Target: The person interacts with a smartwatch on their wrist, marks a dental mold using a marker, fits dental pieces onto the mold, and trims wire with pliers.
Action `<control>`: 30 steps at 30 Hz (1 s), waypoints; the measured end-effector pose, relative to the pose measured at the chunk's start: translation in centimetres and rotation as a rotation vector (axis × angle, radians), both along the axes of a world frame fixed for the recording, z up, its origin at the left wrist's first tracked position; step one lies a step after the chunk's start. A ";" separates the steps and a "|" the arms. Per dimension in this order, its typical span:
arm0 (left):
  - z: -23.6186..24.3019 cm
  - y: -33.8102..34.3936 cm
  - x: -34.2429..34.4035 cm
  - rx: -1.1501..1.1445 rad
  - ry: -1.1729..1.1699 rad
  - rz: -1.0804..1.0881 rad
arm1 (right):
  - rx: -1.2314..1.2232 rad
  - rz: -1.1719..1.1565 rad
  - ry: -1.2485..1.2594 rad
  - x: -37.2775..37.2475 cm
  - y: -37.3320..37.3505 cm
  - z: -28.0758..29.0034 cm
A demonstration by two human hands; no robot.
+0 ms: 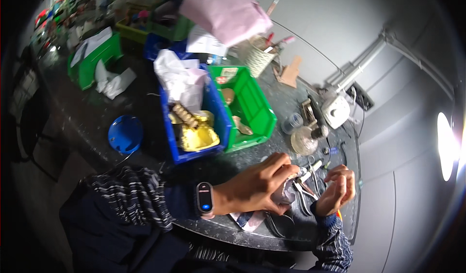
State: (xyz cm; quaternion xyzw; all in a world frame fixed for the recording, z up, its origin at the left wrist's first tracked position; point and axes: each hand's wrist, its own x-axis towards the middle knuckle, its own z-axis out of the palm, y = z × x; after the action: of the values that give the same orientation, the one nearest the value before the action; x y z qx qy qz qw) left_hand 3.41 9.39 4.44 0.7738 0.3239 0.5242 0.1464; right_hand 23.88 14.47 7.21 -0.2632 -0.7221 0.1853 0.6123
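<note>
My left hand (264,185) is closed around a pale, whitish-grey piece (286,194), thumb below and fingers above; its exact kind is unclear. Close to its right, my right hand (337,191) is raised with half-curled fingers and nothing visible in them. Between and under the hands lie several metal hand tools (305,200), some with scissor-like handles. A stained cloth (250,220) rests near the table edge below my left wrist.
A blue bin (171,139) with crumpled paper and a yellow cast stands beside a green bin (264,109) holding beige pieces. Behind the hands are a glass bottle (304,141) and clear cup (292,123). A blue round lid (125,134) lies left; a woven pot (257,59) stands behind.
</note>
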 end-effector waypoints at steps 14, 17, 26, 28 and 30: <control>1.9 -0.2 0.3 -0.023 0.154 -0.006 | -0.280 0.222 -0.276 0.8 -1.4 -0.9; 1.8 -0.2 0.3 -0.040 0.181 0.004 | -0.306 0.216 -0.266 0.5 -1.4 -1.2; 1.6 -0.2 0.4 -0.071 0.205 -0.002 | -0.356 0.250 -0.257 0.2 -1.5 -1.5; 1.1 0.2 0.5 0.043 0.256 0.071 | -0.375 0.255 -0.253 0.2 -1.5 -1.5; 1.0 0.2 0.5 0.040 0.261 0.071 | -0.393 0.260 -0.249 0.2 -1.5 -1.6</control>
State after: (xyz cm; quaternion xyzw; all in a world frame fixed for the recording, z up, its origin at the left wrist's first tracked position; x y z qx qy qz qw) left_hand 3.92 9.57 5.44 0.8262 0.3567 0.4305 0.0688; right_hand 24.10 12.94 5.66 -0.3028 -0.7699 0.3651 0.4270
